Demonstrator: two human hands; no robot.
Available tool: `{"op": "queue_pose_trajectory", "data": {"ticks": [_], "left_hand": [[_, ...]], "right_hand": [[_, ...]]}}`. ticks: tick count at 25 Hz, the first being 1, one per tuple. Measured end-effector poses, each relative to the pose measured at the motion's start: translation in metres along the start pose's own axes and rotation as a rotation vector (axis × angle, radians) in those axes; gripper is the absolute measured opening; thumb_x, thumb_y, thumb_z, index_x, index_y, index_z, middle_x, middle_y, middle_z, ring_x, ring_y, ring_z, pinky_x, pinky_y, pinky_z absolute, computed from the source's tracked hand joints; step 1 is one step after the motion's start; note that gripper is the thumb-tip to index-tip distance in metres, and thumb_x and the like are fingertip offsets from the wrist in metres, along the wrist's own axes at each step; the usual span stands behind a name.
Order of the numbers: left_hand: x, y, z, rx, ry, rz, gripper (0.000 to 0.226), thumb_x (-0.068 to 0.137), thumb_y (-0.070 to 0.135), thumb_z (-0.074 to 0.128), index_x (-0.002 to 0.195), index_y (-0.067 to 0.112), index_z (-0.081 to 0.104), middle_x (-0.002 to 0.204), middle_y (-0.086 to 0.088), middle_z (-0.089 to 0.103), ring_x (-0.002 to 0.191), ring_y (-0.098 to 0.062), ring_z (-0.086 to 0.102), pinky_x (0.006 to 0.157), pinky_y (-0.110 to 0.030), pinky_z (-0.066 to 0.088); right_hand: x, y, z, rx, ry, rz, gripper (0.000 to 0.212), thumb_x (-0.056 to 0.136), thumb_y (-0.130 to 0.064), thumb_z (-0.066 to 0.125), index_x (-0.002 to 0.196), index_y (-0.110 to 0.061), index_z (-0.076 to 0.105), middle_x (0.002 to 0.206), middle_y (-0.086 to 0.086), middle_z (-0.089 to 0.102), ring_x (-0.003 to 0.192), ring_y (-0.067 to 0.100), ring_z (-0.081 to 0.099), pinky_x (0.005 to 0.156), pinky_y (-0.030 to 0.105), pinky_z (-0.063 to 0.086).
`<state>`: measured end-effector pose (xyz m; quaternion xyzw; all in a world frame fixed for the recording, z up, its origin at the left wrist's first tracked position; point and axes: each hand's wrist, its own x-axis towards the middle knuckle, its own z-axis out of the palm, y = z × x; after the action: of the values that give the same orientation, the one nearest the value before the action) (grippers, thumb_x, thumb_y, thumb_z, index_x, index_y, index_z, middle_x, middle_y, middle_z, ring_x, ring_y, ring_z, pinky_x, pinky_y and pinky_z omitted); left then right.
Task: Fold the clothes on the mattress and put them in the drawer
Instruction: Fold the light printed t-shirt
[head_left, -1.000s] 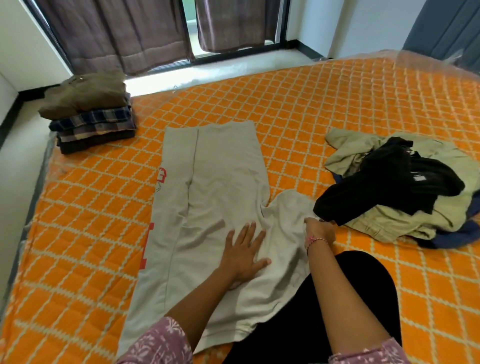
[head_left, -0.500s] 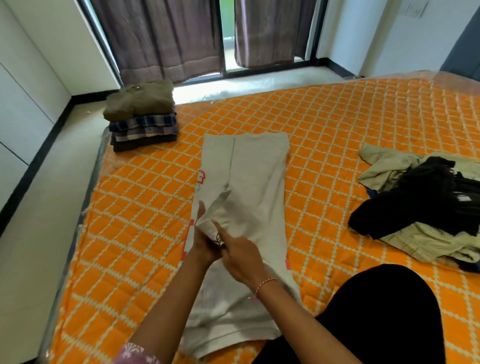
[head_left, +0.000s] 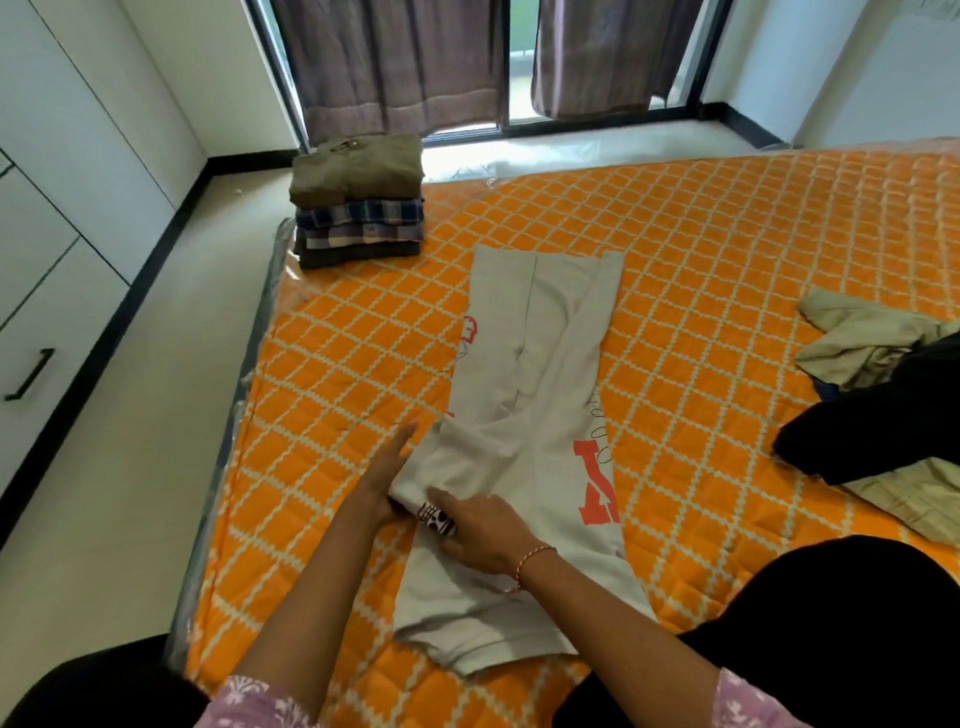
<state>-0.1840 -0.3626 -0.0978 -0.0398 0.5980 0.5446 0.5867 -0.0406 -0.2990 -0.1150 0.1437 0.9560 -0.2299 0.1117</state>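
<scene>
Lying long and narrow on the orange mattress (head_left: 727, 270): a light grey shirt (head_left: 524, 467) with red print, both long sides folded in toward the middle. Showing on its right edge, big red letters; on its left edge, a little more red print.

Pressing against the left edge of the shirt: the left hand (head_left: 382, 480), fingers straight and close together, pointing away from the body, with the palm side partly tucked under a folded-over flap of cloth. Not curling round anything.

Resting on top of the shirt just beside it: the right hand (head_left: 480, 532), fingers mostly straight and a little spread, pointing left toward the other hand, touching a small black and white picture on the cloth. Holding the fold down flat, not pinching. Wearing a thin red thread on the wrist.

Sitting at the far left corner of the mattress, well apart from the shirt: a neat stack of folded clothes (head_left: 358, 200), brown on top, checked ones below.

Lying in a loose heap at the right edge: unfolded clothes (head_left: 878, 400), tan and black.

Standing on the left: white drawers (head_left: 41, 322) with a black handle.
</scene>
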Motion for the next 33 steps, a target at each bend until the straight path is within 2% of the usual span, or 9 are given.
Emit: {"op": "queue_pose_trajectory", "data": {"ticks": [4, 8, 13, 16, 19, 22, 26, 29, 33], "left_hand": [[-0.002, 0.016, 0.001, 0.753, 0.290, 0.202, 0.011, 0.084, 0.009, 0.066, 0.081, 0.002, 0.058, 0.071, -0.010, 0.052, 0.063, -0.023, 0.050, 0.057, -0.032, 0.041], [-0.006, 0.013, -0.017, 0.631, 0.381, 0.332, 0.026, 0.088, 0.008, 0.060, 0.064, 0.010, 0.049, 0.066, -0.008, 0.045, 0.062, -0.025, 0.043, 0.063, -0.039, 0.035], [-0.023, -0.001, -0.007, 0.741, 0.308, 0.364, 0.035, 0.077, 0.010, 0.069, 0.110, 0.001, 0.060, 0.112, -0.009, 0.062, 0.093, -0.025, 0.060, 0.072, -0.033, 0.047], [-0.034, -0.006, 0.037, 1.082, 0.183, 0.582, 0.065, 0.079, 0.012, 0.070, 0.138, 0.004, 0.044, 0.136, -0.009, 0.051, 0.123, -0.025, 0.050, 0.088, -0.025, 0.039], [-0.042, -0.019, 0.081, 1.160, -0.089, 0.576, 0.072, 0.082, 0.027, 0.071, 0.144, 0.014, 0.036, 0.125, -0.009, 0.057, 0.102, -0.017, 0.058, 0.086, -0.027, 0.045], [-0.031, -0.045, 0.083, 1.141, 0.104, 0.746, 0.074, 0.082, 0.064, 0.044, 0.138, 0.017, 0.045, 0.125, -0.008, 0.056, 0.110, -0.017, 0.054, 0.094, -0.035, 0.044], [0.000, -0.092, 0.058, 1.724, 0.223, 0.613, 0.119, 0.054, 0.088, -0.021, 0.151, 0.021, -0.006, 0.159, -0.009, -0.011, 0.147, -0.022, -0.009, 0.117, -0.041, -0.002], [0.009, -0.106, 0.045, 1.745, 0.239, 0.628, 0.108, 0.063, 0.087, -0.014, 0.149, 0.021, -0.015, 0.155, -0.006, -0.023, 0.144, -0.017, -0.022, 0.113, -0.036, -0.017], [0.020, -0.095, 0.040, 1.810, 0.277, 0.834, 0.083, 0.090, 0.070, 0.008, 0.152, 0.016, 0.001, 0.160, -0.008, -0.002, 0.147, -0.019, -0.004, 0.113, -0.045, 0.000]], "right_hand": [[0.013, -0.015, 0.008, 0.123, 0.149, -0.062, 0.057, 0.092, -0.016, 0.049, 0.146, -0.019, 0.029, 0.114, 0.020, 0.062, 0.097, 0.039, 0.057, 0.075, 0.043, 0.043], [0.024, -0.027, 0.006, 0.718, 0.031, -0.048, 0.048, 0.087, -0.009, 0.054, 0.134, -0.018, 0.052, 0.098, 0.014, 0.069, 0.079, 0.021, 0.063, 0.074, 0.031, 0.050], [0.025, -0.003, -0.014, 1.263, 0.510, 0.557, 0.025, 0.091, -0.023, 0.059, 0.077, -0.004, 0.067, 0.064, 0.005, 0.060, 0.060, 0.020, 0.057, 0.058, 0.030, 0.047], [0.024, 0.014, -0.035, 1.638, 0.255, 0.712, 0.036, 0.086, -0.046, 0.062, 0.076, -0.012, 0.063, 0.066, 0.005, 0.058, 0.061, 0.021, 0.057, 0.057, 0.030, 0.049], [0.008, 0.044, -0.045, 1.763, 0.203, 0.674, 0.030, 0.086, -0.036, 0.063, 0.101, -0.010, 0.063, 0.081, 0.009, 0.062, 0.078, 0.022, 0.061, 0.064, 0.032, 0.051], [-0.014, 0.070, -0.040, 1.676, 0.230, 0.720, 0.020, 0.088, -0.019, 0.060, 0.104, -0.008, 0.064, 0.084, 0.012, 0.066, 0.074, 0.024, 0.065, 0.061, 0.031, 0.051], [-0.022, 0.076, -0.026, 1.141, 0.367, 0.734, 0.025, 0.083, 0.002, 0.056, 0.107, -0.001, 0.063, 0.095, 0.018, 0.068, 0.083, 0.032, 0.064, 0.069, 0.035, 0.051], [-0.028, 0.068, -0.021, 0.527, 0.565, 0.772, 0.035, 0.088, -0.008, 0.052, 0.122, -0.010, 0.055, 0.115, 0.013, 0.061, 0.105, 0.034, 0.057, 0.072, 0.030, 0.042], [-0.014, 0.070, -0.006, -0.116, 0.716, 0.185, 0.035, 0.091, -0.019, 0.043, 0.118, -0.015, 0.063, 0.121, 0.009, 0.064, 0.111, 0.030, 0.062, 0.084, 0.040, 0.053]]}}
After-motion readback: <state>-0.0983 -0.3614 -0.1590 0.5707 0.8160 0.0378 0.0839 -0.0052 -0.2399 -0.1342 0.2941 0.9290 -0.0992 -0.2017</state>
